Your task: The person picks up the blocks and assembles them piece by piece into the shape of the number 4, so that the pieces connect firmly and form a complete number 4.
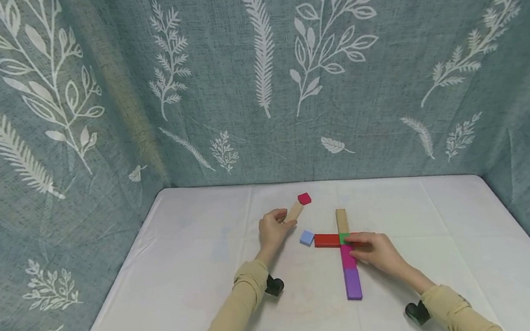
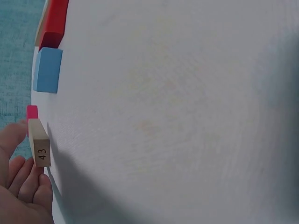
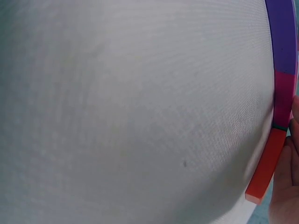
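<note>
My left hand (image 1: pixel 274 231) pinches a plain wooden block (image 2: pixel 39 142) marked 43 between thumb and fingers. Beyond that block's far end is a small pinkish-red block (image 1: pixel 304 198). My right hand (image 1: pixel 378 251) rests its fingertips on a cross of flat blocks, around the green block (image 1: pixel 343 238) at the centre. A wooden block (image 1: pixel 342 220) forms the cross's far arm, a red block (image 1: pixel 326 240) its left arm. Toward me run a magenta block (image 1: pixel 348 257), touched by the thumb, and a purple block (image 1: pixel 353 284). The orange-red right arm (image 3: pixel 266 163) lies partly hidden under the right hand.
A light blue block (image 1: pixel 306 237) sits at the left end of the red arm, between the two hands. White cloth (image 1: pixel 185 285) covers the table. Blue-green curtains (image 1: pixel 235 81) with white leaf prints enclose its back and sides.
</note>
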Demonstrator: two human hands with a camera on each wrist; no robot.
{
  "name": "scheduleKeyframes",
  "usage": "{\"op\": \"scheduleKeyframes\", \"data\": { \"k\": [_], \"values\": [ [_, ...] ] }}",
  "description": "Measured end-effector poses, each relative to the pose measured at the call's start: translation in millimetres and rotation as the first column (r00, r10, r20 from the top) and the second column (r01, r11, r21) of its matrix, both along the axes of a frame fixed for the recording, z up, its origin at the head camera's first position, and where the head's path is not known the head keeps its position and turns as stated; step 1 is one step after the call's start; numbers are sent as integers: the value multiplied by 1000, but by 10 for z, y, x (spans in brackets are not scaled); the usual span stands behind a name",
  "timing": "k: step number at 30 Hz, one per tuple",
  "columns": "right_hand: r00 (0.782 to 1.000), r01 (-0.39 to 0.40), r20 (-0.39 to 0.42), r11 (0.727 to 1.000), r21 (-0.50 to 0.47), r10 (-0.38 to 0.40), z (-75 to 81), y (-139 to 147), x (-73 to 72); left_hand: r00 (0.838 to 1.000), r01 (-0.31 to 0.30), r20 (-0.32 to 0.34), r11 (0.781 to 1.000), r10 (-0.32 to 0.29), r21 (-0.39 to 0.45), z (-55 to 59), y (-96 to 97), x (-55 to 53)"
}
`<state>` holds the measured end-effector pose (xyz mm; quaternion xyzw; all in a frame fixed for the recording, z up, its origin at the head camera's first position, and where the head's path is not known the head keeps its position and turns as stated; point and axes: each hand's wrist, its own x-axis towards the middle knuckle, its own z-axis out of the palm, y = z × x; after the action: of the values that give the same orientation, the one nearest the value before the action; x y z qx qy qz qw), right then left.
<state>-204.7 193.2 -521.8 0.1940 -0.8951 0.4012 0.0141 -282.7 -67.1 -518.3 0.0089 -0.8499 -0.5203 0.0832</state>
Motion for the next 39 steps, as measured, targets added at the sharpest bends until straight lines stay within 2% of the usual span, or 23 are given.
{"op": "scheduleKeyframes", "data": {
  "k": [8,23,39],
  "values": [
    [1000,5,-1,1000,6,-5,-2,0,-7,1000,4,-24,999,-6,-43,-22,18,13],
    [1000,1,-22,1000,-7,-1,8,-10,-3,999,-24,-41,998,21,-56,-21,18,32],
    [1000,-2,-14,1000,-1,2,-5,-1,-1,996,-91,8,993,91,-74,-29,48,52]
  ]
}}
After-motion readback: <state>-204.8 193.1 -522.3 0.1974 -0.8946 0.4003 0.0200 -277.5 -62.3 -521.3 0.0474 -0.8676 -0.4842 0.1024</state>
